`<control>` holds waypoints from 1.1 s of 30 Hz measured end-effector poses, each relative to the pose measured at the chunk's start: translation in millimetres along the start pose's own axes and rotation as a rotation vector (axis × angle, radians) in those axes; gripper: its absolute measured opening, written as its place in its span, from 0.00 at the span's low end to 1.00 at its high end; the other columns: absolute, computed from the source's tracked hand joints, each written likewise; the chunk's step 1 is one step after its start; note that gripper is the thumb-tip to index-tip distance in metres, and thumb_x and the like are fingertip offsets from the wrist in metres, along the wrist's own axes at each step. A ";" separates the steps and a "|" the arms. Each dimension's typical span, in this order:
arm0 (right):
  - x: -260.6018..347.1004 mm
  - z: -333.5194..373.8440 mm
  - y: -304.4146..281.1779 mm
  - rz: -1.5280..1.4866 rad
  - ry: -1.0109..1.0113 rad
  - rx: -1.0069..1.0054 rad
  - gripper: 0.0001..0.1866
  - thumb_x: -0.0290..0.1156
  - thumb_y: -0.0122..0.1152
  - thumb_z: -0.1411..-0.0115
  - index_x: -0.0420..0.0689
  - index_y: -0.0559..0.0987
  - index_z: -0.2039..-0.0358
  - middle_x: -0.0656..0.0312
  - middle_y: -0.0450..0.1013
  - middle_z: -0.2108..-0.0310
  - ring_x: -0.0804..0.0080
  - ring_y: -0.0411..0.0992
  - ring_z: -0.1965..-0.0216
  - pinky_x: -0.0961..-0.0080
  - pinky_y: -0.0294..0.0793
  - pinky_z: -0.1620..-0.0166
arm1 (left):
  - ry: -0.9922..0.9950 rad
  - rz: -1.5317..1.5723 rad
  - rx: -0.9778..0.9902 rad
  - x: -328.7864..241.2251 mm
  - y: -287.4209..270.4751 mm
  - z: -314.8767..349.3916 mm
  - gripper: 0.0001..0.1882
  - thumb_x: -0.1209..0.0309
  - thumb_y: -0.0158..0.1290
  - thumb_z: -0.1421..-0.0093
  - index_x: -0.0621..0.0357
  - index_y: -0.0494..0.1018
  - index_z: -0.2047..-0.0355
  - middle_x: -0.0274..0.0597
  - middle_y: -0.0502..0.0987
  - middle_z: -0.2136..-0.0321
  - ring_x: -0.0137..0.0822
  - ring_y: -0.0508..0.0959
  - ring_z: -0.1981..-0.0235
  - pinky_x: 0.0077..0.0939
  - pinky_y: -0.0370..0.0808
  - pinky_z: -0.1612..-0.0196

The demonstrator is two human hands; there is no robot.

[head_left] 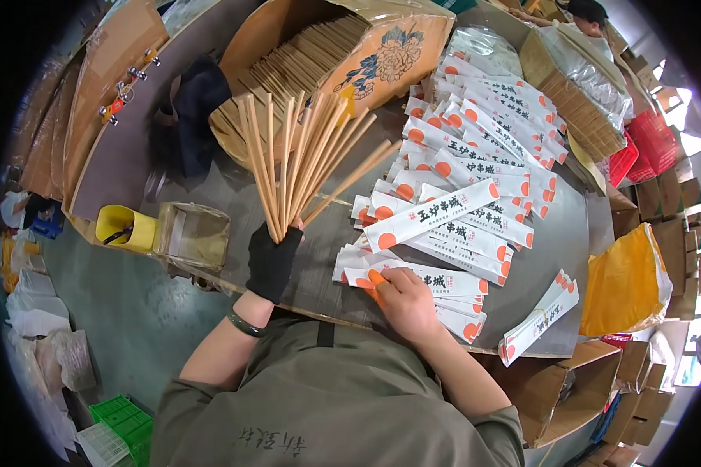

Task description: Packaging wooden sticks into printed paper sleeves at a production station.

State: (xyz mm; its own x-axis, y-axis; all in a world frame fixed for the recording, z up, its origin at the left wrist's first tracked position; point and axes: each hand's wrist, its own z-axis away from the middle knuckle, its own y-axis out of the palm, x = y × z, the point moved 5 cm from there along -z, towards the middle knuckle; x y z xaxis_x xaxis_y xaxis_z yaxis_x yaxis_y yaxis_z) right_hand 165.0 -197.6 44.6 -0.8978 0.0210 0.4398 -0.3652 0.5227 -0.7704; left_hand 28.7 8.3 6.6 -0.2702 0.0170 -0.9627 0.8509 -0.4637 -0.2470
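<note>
My left hand [273, 263], in a black glove, is closed round the lower ends of a fanned bunch of wooden chopsticks [294, 167]. Their upper ends spread apart above the table. To the right, my right hand [406, 302] pinches the left end of a white paper chopstick sleeve [452, 281] with orange dots. An orange cover sits on one of its fingers. This sleeve lies on top of a small stack at the table's near edge. Beyond it spreads a large overlapping pile of similar sleeves [475, 167]. A banded bundle of sleeves [539, 317] lies at the right.
At the back, an open cardboard box [401, 66] with a flower print holds many loose chopsticks. A yellow container [125, 227] and a clear bin [195, 236] hang at the left edge. An orange sack [629, 282] and open cartons [576, 389] stand right; another person works far right.
</note>
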 end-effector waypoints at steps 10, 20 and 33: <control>-65.1 -23.6 -48.5 -0.483 0.733 -0.055 0.09 0.26 0.70 0.45 0.38 0.77 0.73 0.69 0.71 0.75 0.84 0.65 0.73 0.81 0.67 0.68 | 0.099 0.043 0.192 -24.7 -23.4 10.0 0.14 0.70 0.62 0.45 0.66 0.77 0.60 0.41 0.81 0.70 0.29 0.79 0.68 0.25 0.75 0.63; -36.7 -44.4 -76.6 -0.021 0.149 0.099 0.09 0.25 0.72 0.53 0.42 0.82 0.69 0.64 0.70 0.77 0.70 0.68 0.74 0.75 0.68 0.71 | 0.407 -0.386 0.371 -56.0 -38.1 0.7 0.15 0.66 0.63 0.45 0.63 0.77 0.61 0.40 0.82 0.66 0.30 0.79 0.66 0.25 0.75 0.63; -5.4 -12.3 -8.4 0.126 -0.043 0.276 0.20 0.30 0.67 0.51 0.40 0.77 0.56 0.54 0.69 0.57 0.57 0.69 0.55 0.62 0.70 0.54 | 0.026 0.077 -0.042 -11.2 5.4 -9.6 0.11 0.67 0.61 0.42 0.64 0.79 0.66 0.35 0.79 0.75 0.24 0.76 0.75 0.22 0.72 0.69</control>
State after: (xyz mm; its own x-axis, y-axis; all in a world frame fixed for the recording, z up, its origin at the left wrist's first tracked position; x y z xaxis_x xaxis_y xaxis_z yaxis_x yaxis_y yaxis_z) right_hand 175.9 -191.6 54.4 -0.9479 0.0315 0.3170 -0.2977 0.2669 -0.9166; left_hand 40.6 14.1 15.0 -0.1920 0.0057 -0.9814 0.8870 -0.4269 -0.1761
